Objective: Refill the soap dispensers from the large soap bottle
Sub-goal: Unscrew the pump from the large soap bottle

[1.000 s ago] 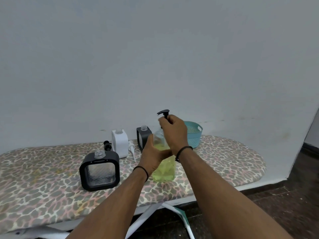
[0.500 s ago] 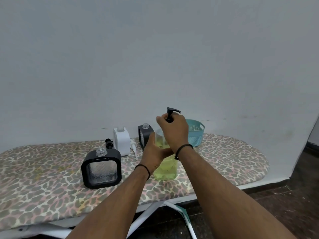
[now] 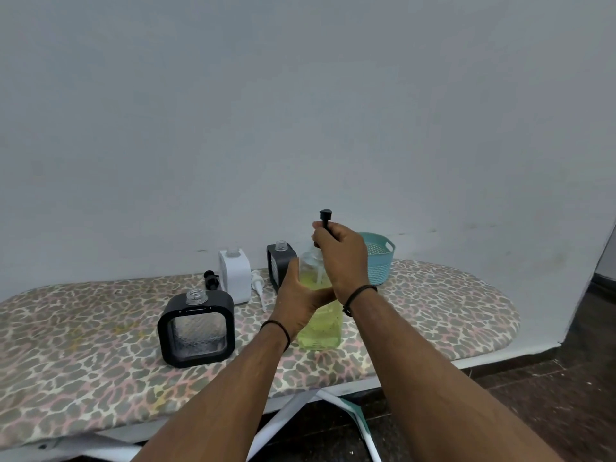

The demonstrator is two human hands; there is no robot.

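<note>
The large clear soap bottle (image 3: 321, 325) with yellow-green liquid stands on the leopard-print ironing board (image 3: 83, 345). My left hand (image 3: 296, 295) grips its upper body. My right hand (image 3: 340, 255) holds the black pump head (image 3: 325, 218) above the bottle's neck, its tube still reaching down inside. Three dispensers stand open-topped without pumps: a black square one (image 3: 196, 328) in front left, a white one (image 3: 235, 275) behind it, and a second black one (image 3: 278, 261) partly hidden behind my left hand.
A loose black pump (image 3: 210, 279) and a loose white pump (image 3: 258, 290) lie beside the white dispenser. A teal plastic basket (image 3: 378, 258) stands at the back right by the wall. The board's front edge and legs are below my arms; dark floor lies to the right.
My right hand has turned and raised the black pump head, so the nozzle now points toward me and the tube shows in the neck. My left hand stays on the bottle.
</note>
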